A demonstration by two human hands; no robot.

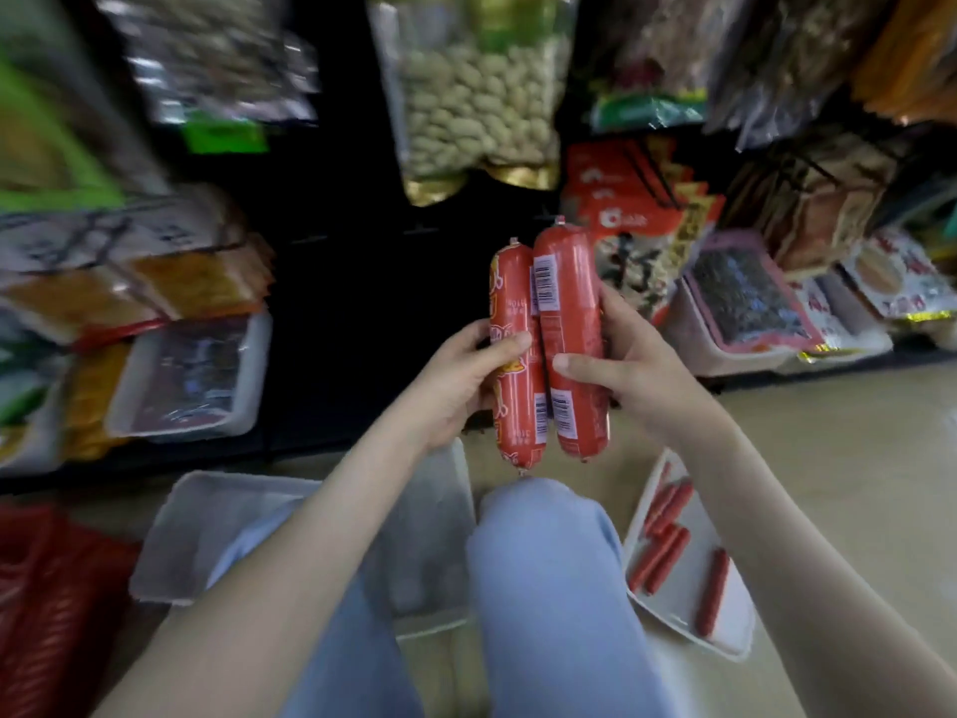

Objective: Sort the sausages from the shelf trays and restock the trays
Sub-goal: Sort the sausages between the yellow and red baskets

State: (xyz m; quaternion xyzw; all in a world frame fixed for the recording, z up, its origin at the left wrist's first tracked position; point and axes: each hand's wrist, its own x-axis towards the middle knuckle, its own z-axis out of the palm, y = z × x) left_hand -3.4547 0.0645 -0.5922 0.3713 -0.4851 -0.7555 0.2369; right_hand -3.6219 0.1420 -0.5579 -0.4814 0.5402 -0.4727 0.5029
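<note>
Left hand (461, 375) curls thumb and fingers round the left sausage (510, 287); right hand (637, 370) grips the right sausage (567, 282). Both are upright and touching, centre frame. Lower right, a white tray (691, 588) on the floor holds thin sausages (668, 541); lower left, another white tray (217, 515) lies beside a red basket (46, 588).

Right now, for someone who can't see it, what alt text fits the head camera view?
A person's left hand and right hand hold two large red sausages upright, side by side, before shelves of packaged snacks. Beside the knees, a white tray holds thin sausages.
</note>
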